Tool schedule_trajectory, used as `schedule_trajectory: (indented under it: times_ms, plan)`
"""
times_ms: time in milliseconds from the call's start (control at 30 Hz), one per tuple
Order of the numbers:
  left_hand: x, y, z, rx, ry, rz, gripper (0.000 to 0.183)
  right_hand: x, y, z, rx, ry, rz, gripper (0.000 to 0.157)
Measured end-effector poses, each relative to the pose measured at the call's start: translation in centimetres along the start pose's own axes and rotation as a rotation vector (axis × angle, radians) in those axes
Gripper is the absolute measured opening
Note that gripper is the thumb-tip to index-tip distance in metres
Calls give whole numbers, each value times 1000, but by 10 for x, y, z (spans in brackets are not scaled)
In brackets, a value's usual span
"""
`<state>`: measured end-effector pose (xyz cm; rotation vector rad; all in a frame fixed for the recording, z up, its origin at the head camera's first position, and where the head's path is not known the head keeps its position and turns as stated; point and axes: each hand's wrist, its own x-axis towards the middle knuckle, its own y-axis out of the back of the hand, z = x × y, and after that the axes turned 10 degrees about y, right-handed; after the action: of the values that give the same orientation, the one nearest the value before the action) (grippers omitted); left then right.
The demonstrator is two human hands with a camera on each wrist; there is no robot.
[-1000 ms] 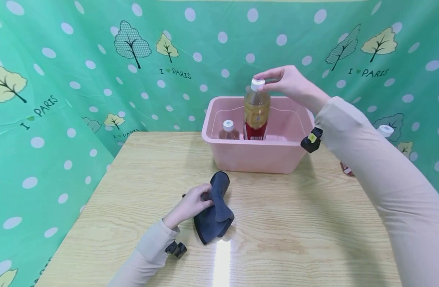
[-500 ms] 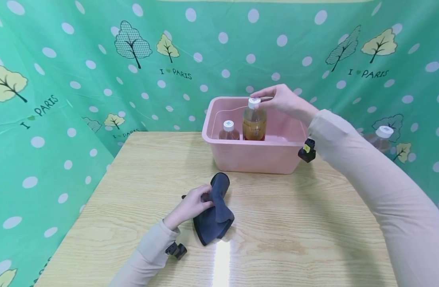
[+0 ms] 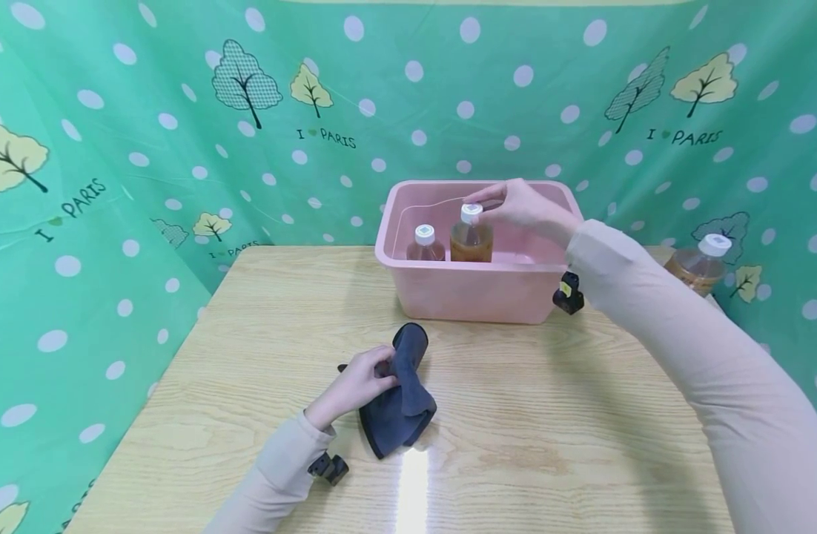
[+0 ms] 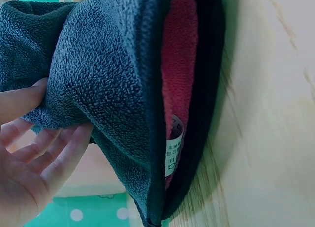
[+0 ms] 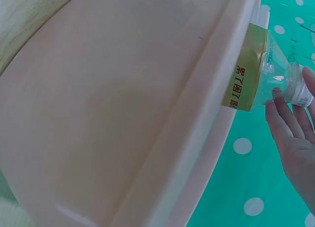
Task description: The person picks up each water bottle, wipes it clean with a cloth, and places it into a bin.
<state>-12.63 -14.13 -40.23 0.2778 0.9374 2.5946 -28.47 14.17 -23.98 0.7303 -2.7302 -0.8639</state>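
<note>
My right hand (image 3: 525, 206) grips the white cap of a plastic drink bottle (image 3: 471, 248), which stands upright inside a pink plastic bin (image 3: 471, 295). The bin's front wall hides the bottle's lower part. In the right wrist view, the bottle's yellow label (image 5: 243, 72) shows above the bin rim, with fingers around its neck and cap. On the table, my left hand (image 3: 357, 382) pinches a folded dark grey-blue cloth (image 3: 415, 397) between thumb and fingers. Seen from the left wrist, the cloth is fuzzy, with a red inner side (image 4: 179, 54) and a white tag (image 4: 173, 150).
A second white-capped bottle (image 3: 425, 248) stands in the bin, left of the held one. Another bottle (image 3: 702, 268) is at the far right, partly behind my right sleeve. The wooden table (image 3: 515, 415) meets a green dotted curtain (image 3: 182, 133) at the back and left.
My right hand has lowered the bottle deeper into the bin, so its red and yellow label has sunk behind the front wall. My left hand and the cloth have hardly moved.
</note>
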Motion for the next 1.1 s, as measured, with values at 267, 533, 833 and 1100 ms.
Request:
schedule_trajectory:
  times_ms: [267,533,833,1100]
  plan:
    - [0,-1,-1,-6,1,0,14,2,-7,5,-25,-5,-8,42]
    - [0,-3,-3,-9,-18,-5,14,3,-13,10,-2,5,-20,41]
    - [0,-3,-3,-9,-21,1,15,3,-19,16,26,-13,-9,41]
    - [1,-5,-4,-24,-10,-3,14,5,-23,19,15,-41,-20,40]
